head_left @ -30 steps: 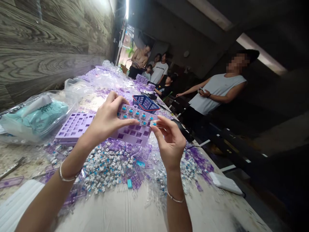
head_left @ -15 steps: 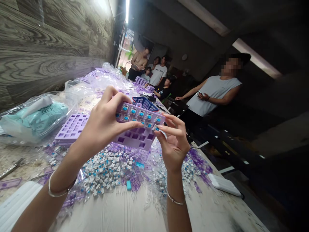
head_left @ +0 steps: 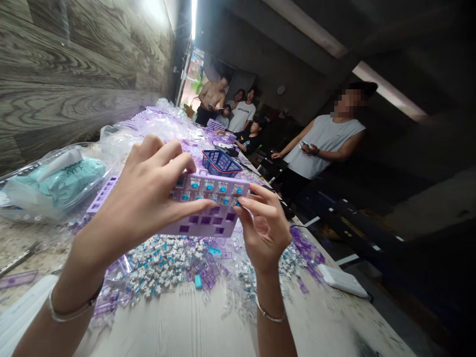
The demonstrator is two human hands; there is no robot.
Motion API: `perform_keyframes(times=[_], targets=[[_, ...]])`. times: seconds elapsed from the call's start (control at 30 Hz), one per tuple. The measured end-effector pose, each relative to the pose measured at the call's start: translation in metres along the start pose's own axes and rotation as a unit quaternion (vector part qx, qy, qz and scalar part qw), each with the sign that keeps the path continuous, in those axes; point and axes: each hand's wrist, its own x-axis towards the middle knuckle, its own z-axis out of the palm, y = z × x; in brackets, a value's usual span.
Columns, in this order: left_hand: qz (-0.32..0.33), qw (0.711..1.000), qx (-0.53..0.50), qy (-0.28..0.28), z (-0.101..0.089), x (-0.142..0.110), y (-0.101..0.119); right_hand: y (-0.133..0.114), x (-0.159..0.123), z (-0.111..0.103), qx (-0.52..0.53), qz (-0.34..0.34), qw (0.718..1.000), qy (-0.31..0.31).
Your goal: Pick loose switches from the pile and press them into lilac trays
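Note:
My left hand (head_left: 143, 198) grips a lilac keyboard plate (head_left: 208, 210) held up over the table, thumb across its top face and fingers curled over the far edge. Blue-stemmed switches (head_left: 208, 186) fill its upper rows; the lower square holes are bare. My right hand (head_left: 262, 225) is at the plate's right edge, its fingertips pinched and pressing a switch (head_left: 238, 201) into the second row. Below both hands lies a heap of loose white-and-blue switches (head_left: 163, 265) mixed with purple plastic bits.
A second lilac plate (head_left: 102, 196) lies flat on the table behind my left hand, beside a clear bag with teal contents (head_left: 55, 181). A blue basket (head_left: 220, 162) stands farther back. A white box (head_left: 341, 280) sits near the right edge. Several people stand at right and far end.
My right hand has brought a switch from beside the plate onto its second row. My left hand has drawn the plate nearer and lower, now covering more of its left part.

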Motion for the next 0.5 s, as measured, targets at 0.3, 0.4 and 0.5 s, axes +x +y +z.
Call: perform_keyframes(times=[0.3, 0.4, 0.5], targets=[[0.006, 0.976, -0.112, -0.186, -0.006, -0.008, -0.001, -0.034, 0.001, -0.012, -0.003, -0.001, 0.993, -0.119], [0.009, 0.945, -0.208, -0.252, 0.003, -0.004, 0.001, -0.044, 0.0, -0.014, -0.016, -0.017, 0.984, -0.177], [0.026, 0.922, -0.277, -0.27, 0.007, 0.0, 0.0, -0.048, 0.001, -0.016, -0.013, -0.016, 0.982, -0.19]])
